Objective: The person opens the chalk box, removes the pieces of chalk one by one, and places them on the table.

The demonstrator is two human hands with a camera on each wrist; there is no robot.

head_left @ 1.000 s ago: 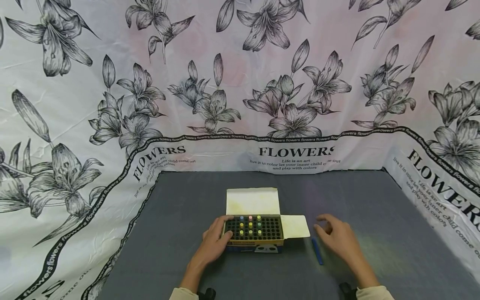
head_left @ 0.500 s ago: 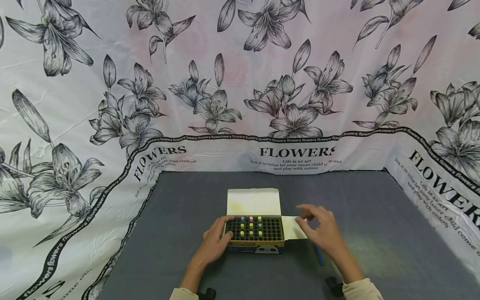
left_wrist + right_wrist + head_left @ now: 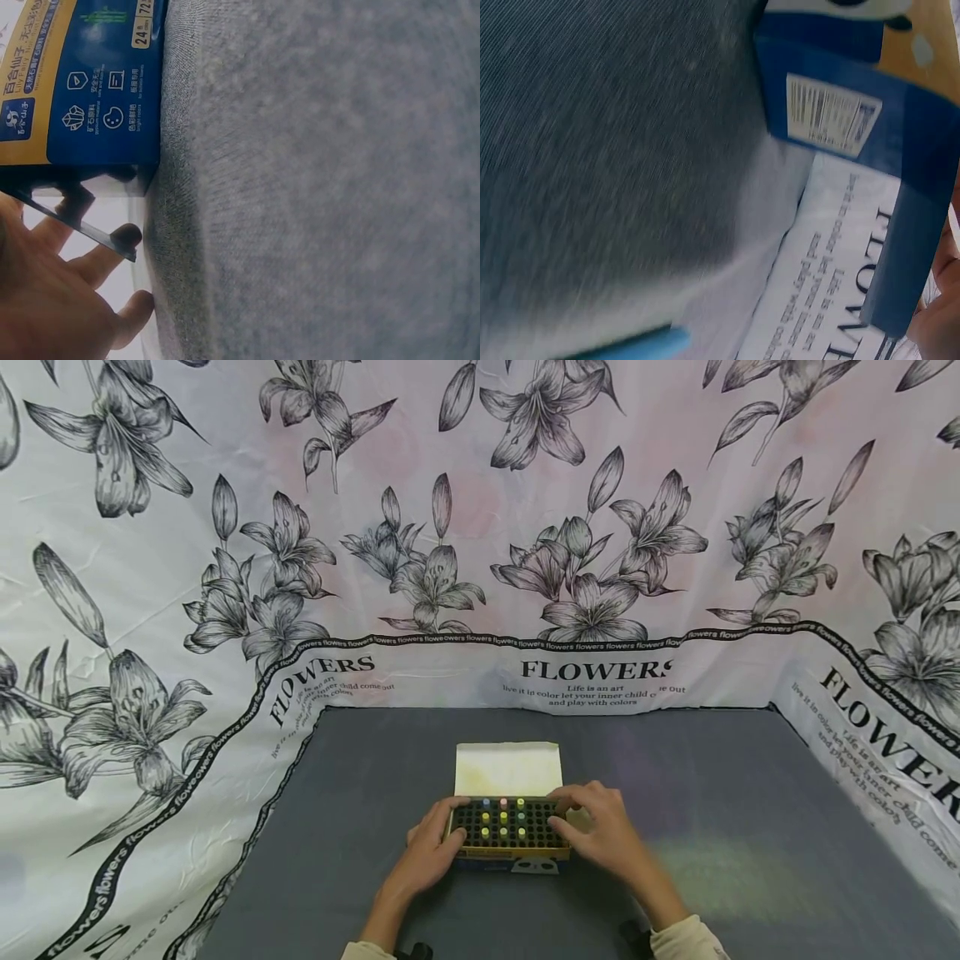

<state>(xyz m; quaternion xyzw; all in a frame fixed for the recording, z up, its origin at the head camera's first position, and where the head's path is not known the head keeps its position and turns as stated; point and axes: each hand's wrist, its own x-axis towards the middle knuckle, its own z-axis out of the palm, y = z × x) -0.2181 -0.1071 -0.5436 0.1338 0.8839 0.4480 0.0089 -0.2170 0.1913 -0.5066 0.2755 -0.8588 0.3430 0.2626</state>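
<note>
Nearest to me, at the lower edge of the head view, both my forearms enter the frame, the sleeve cuffs barely showing, and converge on one object at the middle of the grey tabletop (image 3: pixel 750 793).

Left hand (image 3: pixel 431 847): it rests against the left end of the chalk box (image 3: pixel 508 852), fingers curled round that end and the near left corner, steadying it. In the left wrist view the fingertips (image 3: pixel 124 238) lie just beside the blue printed wall of the box.

Right hand (image 3: pixel 596 831): it lies over the right end of the box, fingers bent across the top right corner of the black grid tray (image 3: pixel 506 823). I cannot tell whether the fingertips pinch anything; they are hidden against the tray. The right wrist view is blurred and shows only the blue side with a barcode label (image 3: pixel 829 112).

Governing relation: the box lies directly ahead of me, between the two hands, its long axis running left to right across my body. Each hand thus holds one short end. The coloured chalk sticks (image 3: pixel 502 814) stand upright in the tray's middle cells, slightly closer to the right fingers than to the left.

Beyond the tray, the open lid flap (image 3: pixel 508 768) leans away from me. Farthest, a flower-printed cloth backdrop (image 3: pixel 480 527) closes the scene.
</note>
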